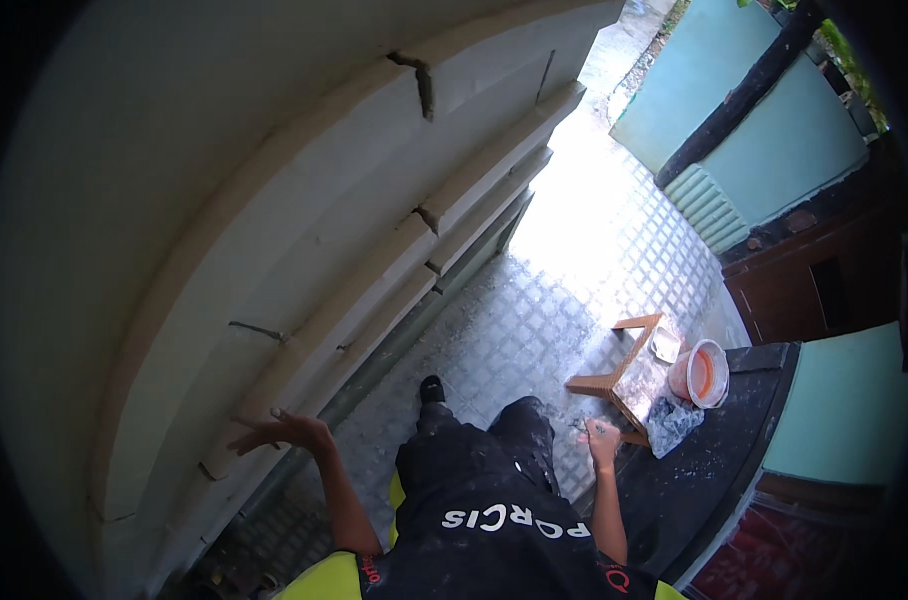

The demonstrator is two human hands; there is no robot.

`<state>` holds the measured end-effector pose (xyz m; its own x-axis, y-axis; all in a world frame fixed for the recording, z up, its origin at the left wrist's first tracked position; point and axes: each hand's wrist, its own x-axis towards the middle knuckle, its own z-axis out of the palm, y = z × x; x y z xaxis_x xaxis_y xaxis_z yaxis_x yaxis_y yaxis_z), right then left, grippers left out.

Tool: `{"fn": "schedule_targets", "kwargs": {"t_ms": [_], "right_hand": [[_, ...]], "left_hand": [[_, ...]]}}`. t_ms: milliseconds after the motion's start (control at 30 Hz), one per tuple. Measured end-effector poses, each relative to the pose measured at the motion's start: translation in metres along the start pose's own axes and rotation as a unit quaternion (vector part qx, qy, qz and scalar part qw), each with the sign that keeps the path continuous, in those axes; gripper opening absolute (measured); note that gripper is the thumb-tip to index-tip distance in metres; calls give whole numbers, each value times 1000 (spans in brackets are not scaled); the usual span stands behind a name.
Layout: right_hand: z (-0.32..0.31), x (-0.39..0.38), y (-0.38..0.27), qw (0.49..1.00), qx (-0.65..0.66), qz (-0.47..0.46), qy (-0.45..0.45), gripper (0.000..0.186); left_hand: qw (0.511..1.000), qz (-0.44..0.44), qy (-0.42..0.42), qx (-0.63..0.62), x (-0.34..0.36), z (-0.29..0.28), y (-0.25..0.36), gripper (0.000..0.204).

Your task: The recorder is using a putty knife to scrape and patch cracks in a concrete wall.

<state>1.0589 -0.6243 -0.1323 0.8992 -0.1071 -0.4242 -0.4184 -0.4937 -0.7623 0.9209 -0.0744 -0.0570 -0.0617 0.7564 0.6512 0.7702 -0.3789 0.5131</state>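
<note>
My left hand (282, 431) is beside the stepped molding (324, 330) of the pale wall on the left. Its fingers are stretched out and apart, with nothing in them; whether they touch the molding I cannot tell. Down by my right leg is my right hand (602, 440), its fingers curled. What they hold, if anything, is too small to make out. Just beyond that hand stands a brown stool (629, 385). A small whitish container (665, 345) sits on the stool, a crumpled clear plastic bag (673, 424) lies at its near edge, and a bucket (698, 374) with orange inside stands next to it.
Several dark cracks and gaps (426, 85) run across the molding. Patterned floor tiles (534, 300) stretch ahead into bright light. A dark ledge (689, 490) lies on the right, below a light green wall (844, 400). Farther off are a brown wooden panel (789, 295) and a dark slanting post (734, 105).
</note>
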Motion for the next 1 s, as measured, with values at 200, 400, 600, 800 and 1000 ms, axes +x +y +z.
{"fn": "schedule_targets", "kwargs": {"t_ms": [200,400,600,800,1000], "right_hand": [[-42,88,11,871,447,191,-66,13],[-78,221,-38,865,335,201,-316,39],[-29,387,-62,907,-40,-176,-382,38],[75,422,-231,865,-54,-403,-295,51],[161,430,-294,872,2,-445,-205,52]], "left_hand": [[996,17,46,74,3,29,92,73],[967,248,-11,67,18,45,192,75],[986,0,166,16,56,118,186,88],[979,-6,162,122,61,116,194,93],[975,-7,166,148,72,101,173,92]]}}
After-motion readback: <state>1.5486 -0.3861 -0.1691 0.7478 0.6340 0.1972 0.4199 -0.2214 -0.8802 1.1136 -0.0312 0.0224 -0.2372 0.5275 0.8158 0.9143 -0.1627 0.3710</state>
